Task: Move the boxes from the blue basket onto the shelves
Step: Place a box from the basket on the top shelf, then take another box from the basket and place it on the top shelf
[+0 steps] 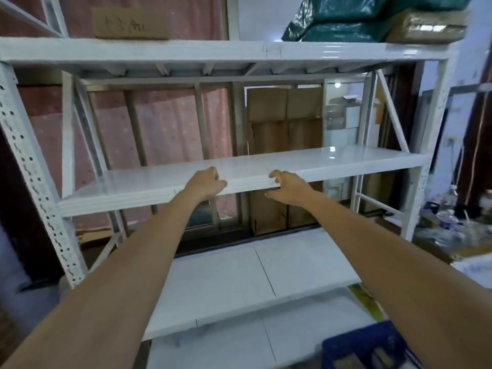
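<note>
The white metal shelf unit point(346, 163) stands in front of me, and its middle board is bare. Both arms reach out to that board's front edge. My left hand point(206, 185) is at the edge with its fingers curled in, and I see nothing in it. My right hand point(287, 188) hovers at the same edge, fingers loosely bent over the top and thumb below, holding nothing. The blue basket point(372, 339) shows at the bottom right, on the floor by the lower shelf. Brownish boxes point(346, 363) lie inside it, partly cut off by the frame.
The lower white board point(226, 283) is also bare. On the top board sit a flat cardboard box point(130, 23) at the left and green-wrapped bundles point(346, 20) at the right. Stacked cartons point(285, 123) stand behind the unit. Clutter point(447, 222) lies on the floor at the right.
</note>
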### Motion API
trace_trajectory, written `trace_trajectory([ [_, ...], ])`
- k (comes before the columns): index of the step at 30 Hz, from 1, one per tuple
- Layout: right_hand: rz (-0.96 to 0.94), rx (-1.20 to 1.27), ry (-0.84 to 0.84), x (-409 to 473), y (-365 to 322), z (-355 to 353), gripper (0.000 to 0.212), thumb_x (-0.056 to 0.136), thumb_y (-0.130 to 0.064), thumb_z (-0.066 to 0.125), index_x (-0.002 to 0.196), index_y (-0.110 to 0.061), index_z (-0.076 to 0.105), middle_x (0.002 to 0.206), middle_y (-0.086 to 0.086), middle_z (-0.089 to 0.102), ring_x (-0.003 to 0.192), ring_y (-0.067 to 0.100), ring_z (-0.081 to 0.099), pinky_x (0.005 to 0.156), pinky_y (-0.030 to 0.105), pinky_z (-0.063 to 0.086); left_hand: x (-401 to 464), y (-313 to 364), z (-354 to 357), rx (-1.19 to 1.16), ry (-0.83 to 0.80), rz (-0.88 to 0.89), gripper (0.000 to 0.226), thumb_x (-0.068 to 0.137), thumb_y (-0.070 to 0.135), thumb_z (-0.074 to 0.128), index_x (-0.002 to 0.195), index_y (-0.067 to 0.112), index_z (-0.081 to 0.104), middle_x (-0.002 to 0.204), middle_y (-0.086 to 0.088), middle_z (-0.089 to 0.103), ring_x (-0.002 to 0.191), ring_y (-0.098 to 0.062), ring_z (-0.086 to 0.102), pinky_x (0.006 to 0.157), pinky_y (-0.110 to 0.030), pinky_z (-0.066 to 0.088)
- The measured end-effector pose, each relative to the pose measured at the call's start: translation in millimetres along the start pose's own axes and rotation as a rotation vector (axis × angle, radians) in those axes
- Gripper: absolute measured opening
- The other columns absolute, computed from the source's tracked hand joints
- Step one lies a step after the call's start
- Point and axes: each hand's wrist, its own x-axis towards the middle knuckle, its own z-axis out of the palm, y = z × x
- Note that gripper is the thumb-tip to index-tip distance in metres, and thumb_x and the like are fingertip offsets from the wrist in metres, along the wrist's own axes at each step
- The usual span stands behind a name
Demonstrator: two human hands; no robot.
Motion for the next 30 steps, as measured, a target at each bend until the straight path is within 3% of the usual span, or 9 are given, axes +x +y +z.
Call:
trace_trajectory([
  [3, 0.058, -0.019, -0.029, -34, 41, -2, 0.065, 0.085, -0.039, 0.065, 0.141, -0.016, 0.042, 0.134, 0.010, 0.054, 0.121, 0.027, 0.051, 0.098, 0.038, 0.045, -15, 29, 39, -0.004, -0.074, -0.006, 0.021, 0.087, 0.030, 0.052, 0.098, 0.012, 0.053, 0.097, -0.007, 0.058, 0.086, -0.021, 0.055, 0.071, -0.033, 0.043],
  [8, 0.131, -0.033, -0.029, -77, 124, -16, 0.064, 0.083, -0.040, 0.067, 0.137, -0.014, 0.044, 0.127, 0.014, 0.056, 0.115, 0.030, 0.054, 0.090, 0.035, 0.045, -29, 95, 110, -0.018, -0.128, 0.015, 0.017, 0.081, 0.028, 0.054, 0.086, 0.011, 0.054, 0.098, -0.013, 0.062, 0.090, -0.028, 0.059, 0.086, -0.045, 0.051],
  [12, 0.169, -0.043, -0.041, -107, 202, -38, 0.067, 0.083, -0.040, 0.067, 0.140, -0.015, 0.043, 0.133, 0.014, 0.054, 0.121, 0.031, 0.053, 0.098, 0.042, 0.047, -35, 159, 173, 0.016, -0.174, 0.027, 0.021, 0.082, 0.031, 0.053, 0.093, 0.014, 0.053, 0.097, -0.005, 0.060, 0.089, -0.024, 0.056, 0.077, -0.033, 0.046],
  [15, 0.183, -0.065, -0.066, -127, 267, -54, 0.068, 0.085, -0.042, 0.064, 0.143, -0.016, 0.040, 0.140, 0.014, 0.050, 0.127, 0.032, 0.049, 0.101, 0.043, 0.045, -39, 212, 227, 0.051, -0.181, 0.027, 0.020, 0.083, 0.030, 0.052, 0.096, 0.015, 0.053, 0.097, -0.004, 0.059, 0.088, -0.023, 0.054, 0.071, -0.031, 0.042],
  [21, 0.209, -0.089, -0.106, -161, 390, -70, 0.070, 0.088, -0.043, 0.061, 0.147, -0.017, 0.033, 0.143, 0.015, 0.045, 0.127, 0.034, 0.046, 0.101, 0.046, 0.045, -51, 308, 326, 0.119, -0.232, -0.011, 0.026, 0.087, 0.031, 0.050, 0.103, 0.011, 0.052, 0.106, -0.011, 0.058, 0.094, -0.029, 0.056, 0.079, -0.036, 0.044],
  [26, 0.219, -0.066, -0.188, -170, 465, -66, 0.070, 0.089, -0.041, 0.060, 0.147, -0.016, 0.032, 0.145, 0.015, 0.043, 0.127, 0.034, 0.047, 0.099, 0.042, 0.044, -52, 355, 389, 0.102, -0.281, -0.065, 0.038, 0.088, 0.033, 0.051, 0.120, 0.012, 0.052, 0.123, -0.010, 0.055, 0.112, -0.031, 0.052, 0.094, -0.039, 0.044],
  [30, 0.250, -0.031, -0.204, -162, 518, -56, 0.068, 0.087, -0.040, 0.061, 0.144, -0.015, 0.035, 0.137, 0.014, 0.048, 0.123, 0.034, 0.049, 0.098, 0.043, 0.046, -35, 370, 434, 0.135, -0.298, -0.072, 0.040, 0.087, 0.031, 0.050, 0.122, 0.011, 0.052, 0.125, -0.010, 0.055, 0.113, -0.031, 0.052, 0.091, -0.037, 0.041],
])
